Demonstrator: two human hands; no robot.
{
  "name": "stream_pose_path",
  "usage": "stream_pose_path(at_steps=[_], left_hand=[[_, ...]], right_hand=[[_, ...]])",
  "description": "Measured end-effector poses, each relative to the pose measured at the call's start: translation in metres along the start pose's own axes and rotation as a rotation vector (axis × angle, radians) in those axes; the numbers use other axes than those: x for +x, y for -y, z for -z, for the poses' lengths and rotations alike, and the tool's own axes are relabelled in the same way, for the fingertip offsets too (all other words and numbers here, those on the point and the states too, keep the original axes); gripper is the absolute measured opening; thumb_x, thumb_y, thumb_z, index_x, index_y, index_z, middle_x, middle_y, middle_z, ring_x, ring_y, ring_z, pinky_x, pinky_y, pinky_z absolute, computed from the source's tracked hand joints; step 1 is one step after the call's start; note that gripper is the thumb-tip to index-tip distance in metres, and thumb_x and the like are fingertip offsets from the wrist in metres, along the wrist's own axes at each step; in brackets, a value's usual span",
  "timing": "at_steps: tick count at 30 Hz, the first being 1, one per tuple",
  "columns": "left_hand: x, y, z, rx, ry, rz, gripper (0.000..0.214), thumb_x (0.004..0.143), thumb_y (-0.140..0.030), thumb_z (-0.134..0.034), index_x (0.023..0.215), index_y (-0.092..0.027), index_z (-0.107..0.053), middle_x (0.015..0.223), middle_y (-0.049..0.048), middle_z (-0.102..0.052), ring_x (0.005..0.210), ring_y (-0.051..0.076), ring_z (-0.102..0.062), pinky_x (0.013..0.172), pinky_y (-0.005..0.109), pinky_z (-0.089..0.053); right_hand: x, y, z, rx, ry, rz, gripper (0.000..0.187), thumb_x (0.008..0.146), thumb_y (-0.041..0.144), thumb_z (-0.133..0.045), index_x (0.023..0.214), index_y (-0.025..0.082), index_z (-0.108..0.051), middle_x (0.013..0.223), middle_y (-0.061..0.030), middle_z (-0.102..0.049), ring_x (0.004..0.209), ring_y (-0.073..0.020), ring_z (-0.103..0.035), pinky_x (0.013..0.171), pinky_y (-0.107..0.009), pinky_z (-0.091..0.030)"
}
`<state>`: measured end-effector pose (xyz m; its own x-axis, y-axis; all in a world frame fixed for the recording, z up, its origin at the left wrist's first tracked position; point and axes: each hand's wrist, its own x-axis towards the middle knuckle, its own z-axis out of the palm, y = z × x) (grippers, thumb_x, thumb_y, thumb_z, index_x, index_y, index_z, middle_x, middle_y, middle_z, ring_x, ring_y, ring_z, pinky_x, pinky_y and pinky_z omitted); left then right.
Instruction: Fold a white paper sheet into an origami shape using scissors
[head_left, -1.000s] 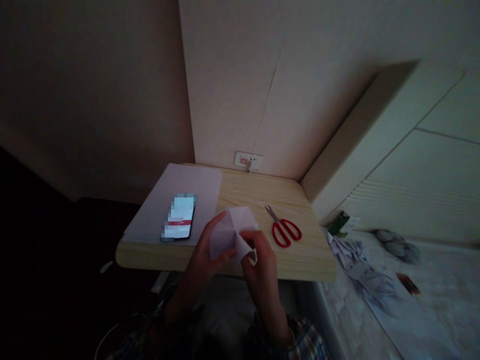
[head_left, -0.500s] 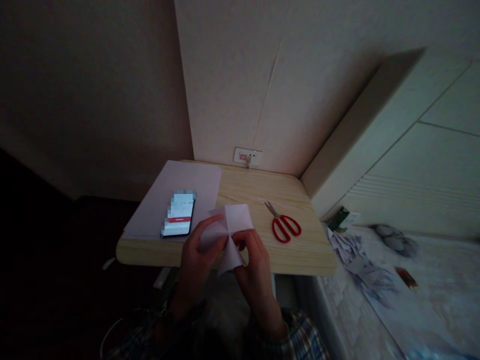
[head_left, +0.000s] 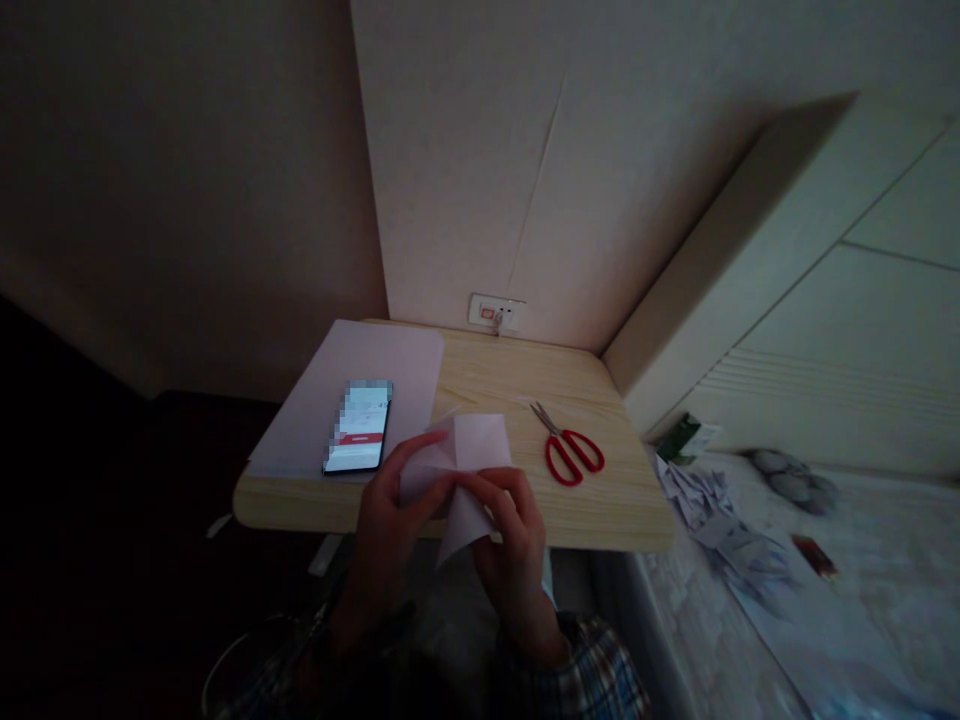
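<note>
Both hands hold a folded white sheet of paper (head_left: 480,440) over the front edge of the small wooden table. My left hand (head_left: 394,505) grips its left side, thumb on top near the centre. From the right, my right hand (head_left: 511,520) pinches the paper, fingertips meeting the left thumb at the middle where the folds come together. One pointed flap hangs below the fingers. Scissors with red handles (head_left: 568,452) lie to the right of the paper, blades pointing away. A lit phone (head_left: 360,428) rests on white paper (head_left: 375,350) at the left.
The wooden table (head_left: 525,370) stands against a wall with a power socket (head_left: 496,313). At the right is a bed (head_left: 862,530) with a heap of paper pieces (head_left: 720,530), a grey item (head_left: 793,480), a green box (head_left: 679,438) and a small reddish packet (head_left: 813,556).
My right fingers have slid in to the centre of the paper and now lie straighter across it. The paper's far part has shifted slightly right. Scissors and phone stay put.
</note>
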<state>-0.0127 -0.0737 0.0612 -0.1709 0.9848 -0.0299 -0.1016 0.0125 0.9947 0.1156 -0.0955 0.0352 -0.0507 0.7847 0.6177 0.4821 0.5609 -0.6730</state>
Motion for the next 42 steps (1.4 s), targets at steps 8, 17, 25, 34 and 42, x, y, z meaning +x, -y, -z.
stream_pose_path(at_steps=[8,17,25,34,42], left_hand=[[-0.001,0.0,0.0,-0.104,0.043,0.071,0.047,0.069,-0.031,-0.075,0.112,-0.019,-0.062,0.105,0.0035,-0.07,0.083,0.018,-0.066,0.066,0.023,-0.052],[0.0,-0.006,0.003,-0.162,0.092,0.117,0.057,0.065,-0.028,-0.079,0.116,-0.018,-0.056,0.086,0.0001,-0.071,0.069,0.014,-0.065,0.059,0.019,-0.051],[0.002,-0.003,0.005,-0.118,0.032,0.09,0.057,0.062,-0.029,-0.08,0.114,-0.019,-0.059,0.108,0.0045,-0.069,0.082,0.019,-0.068,0.065,0.023,-0.054],[0.005,0.004,0.006,0.007,-0.013,-0.012,0.049,0.066,-0.03,-0.074,0.112,-0.02,-0.06,0.112,0.0057,-0.067,0.093,0.024,-0.066,0.075,0.031,-0.055],[0.005,0.004,0.005,0.018,-0.022,-0.047,0.047,0.069,-0.034,-0.072,0.111,-0.019,-0.059,0.115,0.0073,-0.065,0.097,0.025,-0.065,0.08,0.034,-0.053]], right_hand=[[0.001,-0.006,0.002,-0.105,-0.01,0.086,0.078,0.056,-0.004,-0.04,0.124,0.029,-0.057,0.1,-0.0037,-0.048,0.088,-0.0198,-0.052,0.073,-0.033,-0.049],[0.002,-0.013,0.008,-0.166,0.08,0.11,0.062,0.077,0.008,-0.051,0.134,0.031,-0.05,0.11,-0.006,-0.045,0.093,-0.0225,-0.048,0.079,-0.039,-0.047],[0.005,-0.009,0.008,-0.189,0.164,0.104,0.072,0.074,0.005,-0.047,0.139,0.032,-0.042,0.119,-0.0063,-0.042,0.1,-0.0242,-0.045,0.086,-0.042,-0.043],[0.007,-0.007,0.012,-0.078,0.2,0.061,0.073,0.069,0.004,-0.041,0.137,0.03,-0.046,0.118,-0.0057,-0.044,0.103,-0.0242,-0.044,0.089,-0.043,-0.039],[0.009,-0.004,0.018,0.099,0.107,-0.098,0.039,0.09,0.021,-0.036,0.12,0.025,-0.06,0.106,-0.0061,-0.055,0.102,-0.0244,-0.05,0.087,-0.043,-0.04]])
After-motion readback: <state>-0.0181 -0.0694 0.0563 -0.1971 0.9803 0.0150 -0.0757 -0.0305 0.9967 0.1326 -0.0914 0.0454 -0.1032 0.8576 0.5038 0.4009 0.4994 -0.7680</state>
